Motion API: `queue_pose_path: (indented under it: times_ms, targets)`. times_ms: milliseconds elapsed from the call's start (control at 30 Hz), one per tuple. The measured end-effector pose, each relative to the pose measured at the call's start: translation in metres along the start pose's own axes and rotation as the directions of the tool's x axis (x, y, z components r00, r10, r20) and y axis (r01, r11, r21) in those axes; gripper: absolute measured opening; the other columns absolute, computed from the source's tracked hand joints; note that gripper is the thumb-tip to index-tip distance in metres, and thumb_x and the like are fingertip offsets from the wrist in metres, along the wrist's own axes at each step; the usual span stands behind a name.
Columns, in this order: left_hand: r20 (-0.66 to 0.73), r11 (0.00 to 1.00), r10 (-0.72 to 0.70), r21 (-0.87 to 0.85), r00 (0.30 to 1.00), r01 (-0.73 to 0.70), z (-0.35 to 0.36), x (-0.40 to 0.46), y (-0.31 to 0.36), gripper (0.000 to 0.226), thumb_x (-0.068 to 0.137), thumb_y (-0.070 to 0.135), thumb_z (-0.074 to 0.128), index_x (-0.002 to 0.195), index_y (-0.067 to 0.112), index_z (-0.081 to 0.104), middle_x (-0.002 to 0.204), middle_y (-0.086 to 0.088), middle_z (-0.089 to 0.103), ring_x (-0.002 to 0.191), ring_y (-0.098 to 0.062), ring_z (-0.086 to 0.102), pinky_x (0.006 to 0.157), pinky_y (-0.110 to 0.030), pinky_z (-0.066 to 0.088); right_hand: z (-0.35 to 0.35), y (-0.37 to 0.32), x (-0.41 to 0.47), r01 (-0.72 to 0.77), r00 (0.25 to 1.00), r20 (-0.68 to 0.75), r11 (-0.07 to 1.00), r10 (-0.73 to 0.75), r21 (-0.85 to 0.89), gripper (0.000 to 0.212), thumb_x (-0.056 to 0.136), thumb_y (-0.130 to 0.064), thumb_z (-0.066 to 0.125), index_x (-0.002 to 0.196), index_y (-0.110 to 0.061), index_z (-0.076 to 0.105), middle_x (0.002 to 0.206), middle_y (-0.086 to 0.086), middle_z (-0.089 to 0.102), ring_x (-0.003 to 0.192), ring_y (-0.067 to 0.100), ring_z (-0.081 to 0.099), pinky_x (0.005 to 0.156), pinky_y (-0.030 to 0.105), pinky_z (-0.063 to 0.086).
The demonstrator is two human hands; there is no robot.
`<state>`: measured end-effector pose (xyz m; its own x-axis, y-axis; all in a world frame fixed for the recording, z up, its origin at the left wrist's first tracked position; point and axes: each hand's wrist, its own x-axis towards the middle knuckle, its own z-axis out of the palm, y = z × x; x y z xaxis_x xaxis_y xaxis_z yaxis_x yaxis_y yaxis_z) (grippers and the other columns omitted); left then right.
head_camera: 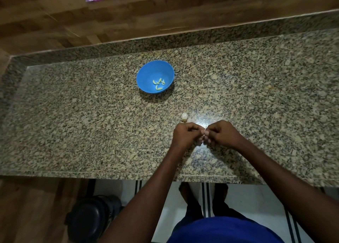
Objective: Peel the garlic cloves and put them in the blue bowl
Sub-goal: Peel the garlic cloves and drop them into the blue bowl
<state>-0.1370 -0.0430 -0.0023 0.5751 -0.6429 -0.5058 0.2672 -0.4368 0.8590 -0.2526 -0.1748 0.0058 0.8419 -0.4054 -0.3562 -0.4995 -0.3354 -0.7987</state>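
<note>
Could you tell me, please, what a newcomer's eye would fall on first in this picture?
First, the round bright blue plastic bowl on the speckled granite countertop, with several pale peeled garlic cloves lying inside. Nearer the person, the left hand and right hand meet with fingers curled around something small and mostly hidden. A whitish unpeeled garlic piece sits just beyond the left hand.

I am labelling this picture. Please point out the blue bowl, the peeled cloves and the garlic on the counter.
blue bowl [146, 74]: head view, bare inner wall.
peeled cloves [158, 83]: head view, middle of the pile.
garlic [184, 116]: head view, its white top.
</note>
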Motion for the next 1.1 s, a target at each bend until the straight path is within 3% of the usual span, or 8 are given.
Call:
queue_pose_path:
  times_ms: [200, 367, 633, 733, 800, 833, 933, 1100]
  targets:
    - [0.058, 0.954, -0.221, -0.195, 0.974, 0.228, -0.005, 0.002, 0.008, 0.003, 0.084, -0.007, 0.074, 0.086, -0.005, 0.072, 0.078, -0.017, 0.074, 0.064, -0.019, 0.072, 0.067, -0.025, 0.063, 0.02, 0.004, -0.006, 0.2, 0.945, -0.103, 0.796, -0.312, -0.572, 0.014, 0.076, -0.017, 0.058, 0.065, -0.009, 0.062, 0.06, 0.011, 0.06, 0.054, 0.033, 0.057, 0.05, 0.03, 0.036]
    - [0.105, 0.91, -0.324, -0.237, 0.94, 0.34, -0.005, 0.0, 0.007, 0.005, 0.086, -0.006, 0.071, 0.087, -0.001, 0.072, 0.072, -0.013, 0.073, 0.058, -0.015, 0.07, 0.073, -0.039, 0.061, 0.027, 0.011, -0.013, 0.252, 0.9, -0.139, 0.753, -0.414, -0.608, 0.008, 0.071, -0.013, 0.055, 0.07, -0.008, 0.062, 0.062, 0.008, 0.057, 0.056, 0.032, 0.057, 0.051, 0.027, 0.031]
    - [0.09, 0.86, -0.417, -0.283, 0.904, 0.425, -0.002, -0.001, 0.01, 0.006, 0.086, -0.009, 0.069, 0.086, -0.003, 0.072, 0.073, -0.012, 0.075, 0.064, -0.017, 0.073, 0.057, -0.024, 0.059, 0.029, 0.026, -0.02, 0.344, 0.815, -0.064, 0.57, -0.576, -0.747, 0.021, 0.063, -0.005, 0.078, 0.08, -0.008, 0.066, 0.07, 0.007, 0.058, 0.062, 0.028, 0.058, 0.046, 0.03, 0.039]
    - [0.056, 0.889, -0.361, -0.281, 0.931, 0.362, 0.002, -0.001, 0.009, 0.005, 0.086, -0.008, 0.069, 0.086, -0.004, 0.071, 0.074, -0.017, 0.074, 0.06, -0.018, 0.071, 0.054, -0.026, 0.059, 0.025, 0.018, -0.01, 0.247, 0.914, -0.176, 0.845, -0.366, -0.474, 0.012, 0.077, -0.007, 0.072, 0.07, -0.013, 0.064, 0.06, -0.001, 0.058, 0.057, 0.021, 0.058, 0.051, 0.029, 0.036]
    - [0.014, 0.935, -0.255, -0.25, 0.967, 0.25, 0.003, -0.001, 0.008, 0.004, 0.085, -0.007, 0.072, 0.087, -0.003, 0.072, 0.079, -0.021, 0.074, 0.061, -0.02, 0.071, 0.059, -0.027, 0.061, 0.019, 0.01, -0.003, 0.043, 0.981, -0.189, 0.998, -0.052, -0.05, 0.026, 0.091, -0.012, 0.064, 0.066, -0.012, 0.07, 0.054, -0.003, 0.063, 0.05, 0.012, 0.058, 0.051, 0.025, 0.041]
    - [-0.014, 0.964, -0.181, -0.2, 0.983, 0.174, 0.003, -0.001, 0.008, 0.005, 0.085, -0.005, 0.073, 0.087, -0.001, 0.074, 0.081, -0.021, 0.074, 0.063, -0.02, 0.071, 0.063, -0.028, 0.061, 0.015, 0.007, 0.0, -0.073, 0.989, -0.113, 0.979, 0.096, 0.191, 0.028, 0.095, -0.012, 0.062, 0.07, -0.007, 0.074, 0.056, 0.003, 0.066, 0.049, 0.014, 0.058, 0.05, 0.024, 0.043]
    - [-0.06, 0.999, 0.04, 0.017, 0.997, -0.039, 0.001, -0.003, 0.011, 0.007, 0.083, 0.0, 0.076, 0.086, 0.005, 0.078, 0.081, -0.014, 0.077, 0.07, -0.019, 0.071, 0.071, -0.033, 0.062, 0.007, -0.002, 0.002, -0.384, 0.919, 0.188, 0.68, 0.346, 0.625, 0.031, 0.099, -0.008, 0.052, 0.076, 0.002, 0.069, 0.06, 0.011, 0.057, 0.047, 0.015, 0.048, 0.042, 0.02, 0.037]
    - [-0.084, 0.971, 0.2, 0.147, 0.976, -0.187, 0.004, -0.007, 0.016, 0.004, 0.085, 0.002, 0.075, 0.086, 0.003, 0.079, 0.068, 0.0, 0.073, 0.056, 0.0, 0.064, 0.053, -0.013, 0.047, 0.002, -0.004, 0.008, -0.576, 0.796, 0.492, 0.194, 0.352, 0.794, 0.025, 0.099, -0.002, 0.042, 0.079, -0.004, 0.058, 0.054, -0.001, 0.047, 0.04, 0.004, 0.04, 0.034, 0.013, 0.032]
